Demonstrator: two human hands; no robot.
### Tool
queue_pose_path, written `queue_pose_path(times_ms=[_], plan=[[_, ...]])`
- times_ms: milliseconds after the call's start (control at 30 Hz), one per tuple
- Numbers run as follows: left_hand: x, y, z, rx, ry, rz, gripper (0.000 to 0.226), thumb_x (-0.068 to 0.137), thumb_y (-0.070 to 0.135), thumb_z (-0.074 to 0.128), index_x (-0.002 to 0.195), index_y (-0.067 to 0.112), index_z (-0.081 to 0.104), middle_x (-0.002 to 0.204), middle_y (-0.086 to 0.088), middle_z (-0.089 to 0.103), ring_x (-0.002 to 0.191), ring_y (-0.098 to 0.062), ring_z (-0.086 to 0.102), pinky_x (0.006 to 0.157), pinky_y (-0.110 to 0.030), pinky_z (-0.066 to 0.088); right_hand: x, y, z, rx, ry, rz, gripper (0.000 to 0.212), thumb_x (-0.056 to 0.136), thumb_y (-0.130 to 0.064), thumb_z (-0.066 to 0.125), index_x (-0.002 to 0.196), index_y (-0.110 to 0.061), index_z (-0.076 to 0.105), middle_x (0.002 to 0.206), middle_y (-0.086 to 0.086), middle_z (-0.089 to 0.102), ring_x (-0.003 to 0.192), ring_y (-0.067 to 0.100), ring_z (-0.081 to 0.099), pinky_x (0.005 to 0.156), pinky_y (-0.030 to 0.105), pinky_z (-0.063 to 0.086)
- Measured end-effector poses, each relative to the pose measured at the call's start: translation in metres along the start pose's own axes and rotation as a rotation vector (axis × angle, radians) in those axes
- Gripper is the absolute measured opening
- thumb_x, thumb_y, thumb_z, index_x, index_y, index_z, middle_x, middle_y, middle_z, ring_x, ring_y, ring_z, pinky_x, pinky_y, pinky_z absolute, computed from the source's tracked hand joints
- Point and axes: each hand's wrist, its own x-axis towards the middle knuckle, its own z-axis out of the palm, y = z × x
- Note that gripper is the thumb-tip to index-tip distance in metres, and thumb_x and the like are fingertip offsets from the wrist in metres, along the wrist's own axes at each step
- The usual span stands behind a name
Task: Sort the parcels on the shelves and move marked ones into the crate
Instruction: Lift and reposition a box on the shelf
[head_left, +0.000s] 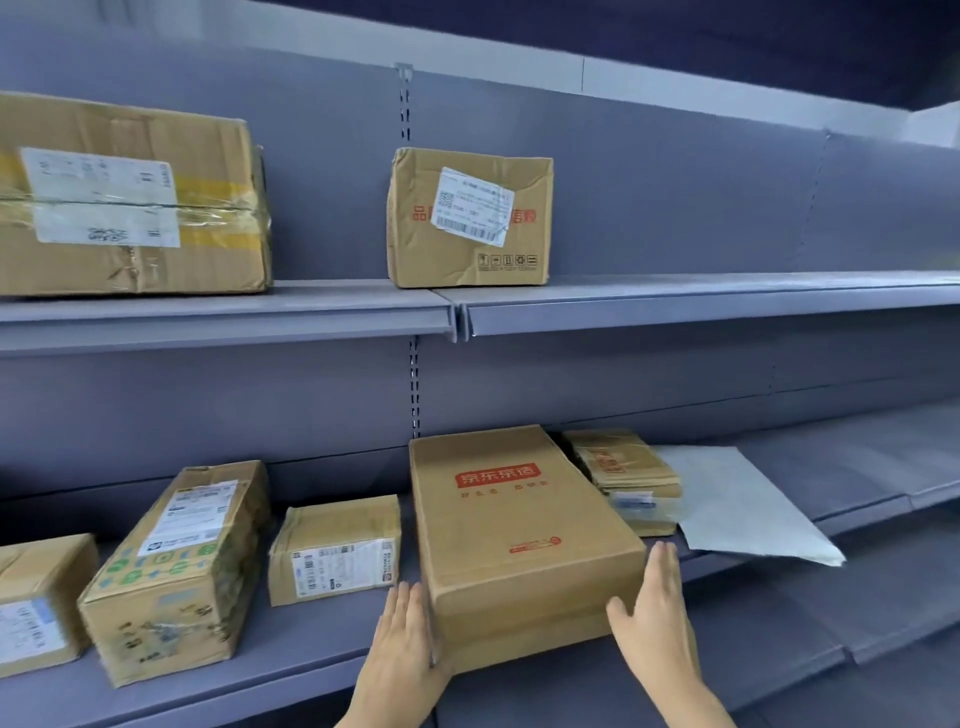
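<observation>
Parcel (514, 525): tall brown carton, red logo, between flat hands (405, 644)

Dim, even bluish light; soft blur throughout, wide-angle bowing at edges, esp. left.

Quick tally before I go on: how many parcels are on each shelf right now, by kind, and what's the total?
Upper shelf, cardboard boxes: 2 (large taped box, small dented box)
Lower shelf, cardboard boxes: 5, including the red-printed box between the left hand and right hand
Lower shelf, white flat mailers: 1
Total: 8
</observation>
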Motion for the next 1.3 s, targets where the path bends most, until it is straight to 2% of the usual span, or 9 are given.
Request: queue_pose_path(times_ms=[167, 333, 433, 500, 667, 833, 967, 1167, 1300], plan=[[0.003, 0.017, 0.025, -0.431, 0.063, -0.267, 0.069, 0.086, 0.019, 0.056, 0.143, 0.012, 0.019, 0.136, -0.006, 0.041, 0.126, -0.023, 0.04, 0.099, -0.025, 0.035, 0.04, 0.041, -0.005, 0.139, -0.326, 0.133, 0.093, 0.084, -0.025, 0.061, 0.148, -0.011, -0.004, 0.157, 0.004, 0.008, 0.142, 0.022, 0.02, 0.108, 0.03, 0.026], [-0.004, 0.04, 0.032, -0.668, 0.09, -0.462, 0.079, 0.08, 0.017, 0.066, 0.144, 0.024, 0.021, 0.124, 0.001, 0.052, 0.101, -0.012, 0.052, 0.085, -0.018, 0.038, 0.064, 0.057, -0.004, 0.179, -0.623, 0.113, 0.089, 0.076, -0.032, 0.065, 0.146, -0.015, 0.011, 0.145, 0.003, 0.037, 0.128, 0.02, 0.04, 0.101, 0.028, 0.037], [-0.013, 0.049, 0.028, -0.774, 0.201, -0.381, 0.077, 0.074, 0.013, 0.067, 0.139, 0.031, 0.031, 0.109, 0.022, 0.056, 0.089, 0.007, 0.051, 0.076, -0.014, 0.039, 0.065, 0.058, -0.014, 0.286, -0.574, 0.058, 0.089, 0.079, -0.031, 0.065, 0.147, -0.021, 0.009, 0.146, 0.0, 0.037, 0.129, 0.019, 0.039, 0.098, 0.026, 0.036], [-0.022, 0.055, 0.022, -0.866, 0.287, -0.268, 0.074, 0.071, 0.008, 0.067, 0.131, 0.04, 0.038, 0.112, 0.03, 0.054, 0.1, 0.011, 0.049, 0.08, -0.017, 0.041, 0.061, 0.058, -0.023, 0.416, -0.498, -0.032, 0.087, 0.079, -0.026, 0.068, 0.147, -0.025, 0.013, 0.144, -0.004, 0.04, 0.128, 0.018, 0.041, 0.096, 0.027, 0.036], [-0.037, 0.078, -0.011, -0.978, 0.426, -0.053, 0.068, 0.073, 0.02, 0.069, 0.125, 0.055, 0.041, 0.122, 0.026, 0.056, 0.106, 0.006, 0.056, 0.08, -0.018, 0.046, 0.052, 0.042, -0.057, 0.631, -0.31, -0.265, 0.088, 0.076, -0.02, 0.072, 0.145, -0.036, 0.018, 0.143, -0.013, 0.038, 0.129, 0.008, 0.038, 0.101, 0.023, 0.03], [-0.05, 0.096, -0.047, -0.998, 0.496, 0.185, 0.087, 0.061, 0.034, 0.078, 0.133, 0.052, 0.033, 0.13, 0.015, 0.054, 0.115, -0.005, 0.055, 0.084, -0.015, 0.048, 0.045, 0.017, -0.109, 0.801, -0.167, -0.479, 0.077, 0.067, -0.034, 0.077, 0.119, -0.065, 0.03, 0.125, -0.043, 0.039, 0.124, -0.007, 0.041, 0.103, 0.024, 0.035], [-0.051, 0.106, -0.071, -0.983, 0.574, 0.322, 0.079, 0.07, 0.016, 0.073, 0.133, 0.048, 0.036, 0.123, 0.015, 0.058, 0.11, -0.002, 0.056, 0.079, -0.013, 0.049, 0.037, -0.004, -0.134, 0.861, -0.096, -0.555, 0.069, 0.059, -0.062, 0.07, 0.119, -0.059, 0.035, 0.129, -0.034, 0.043, 0.127, 0.0, 0.042, 0.107, 0.032, 0.038], [-0.05, 0.113, -0.092, -1.013, 0.653, 0.383, 0.069, 0.068, 0.034, 0.073, 0.13, 0.043, 0.044, 0.118, 0.013, 0.063, 0.104, -0.002, 0.06, 0.075, -0.013, 0.05, 0.036, -0.019, -0.142, 0.918, 0.002, -0.55, 0.089, 0.054, -0.077, 0.064, 0.133, -0.042, 0.041, 0.127, -0.023, 0.054, 0.103, -0.012, 0.055, 0.091, 0.009, 0.043], [-0.04, 0.111, -0.084, -1.041, 0.654, 0.321, 0.063, 0.071, 0.034, 0.072, 0.126, 0.047, 0.044, 0.114, 0.017, 0.064, 0.103, -0.003, 0.061, 0.072, -0.015, 0.052, 0.044, -0.022, -0.123, 0.888, -0.011, -0.479, 0.082, 0.063, -0.062, 0.063, 0.137, -0.035, 0.038, 0.131, -0.005, 0.055, 0.121, 0.011, 0.051, 0.103, 0.043, 0.042]])
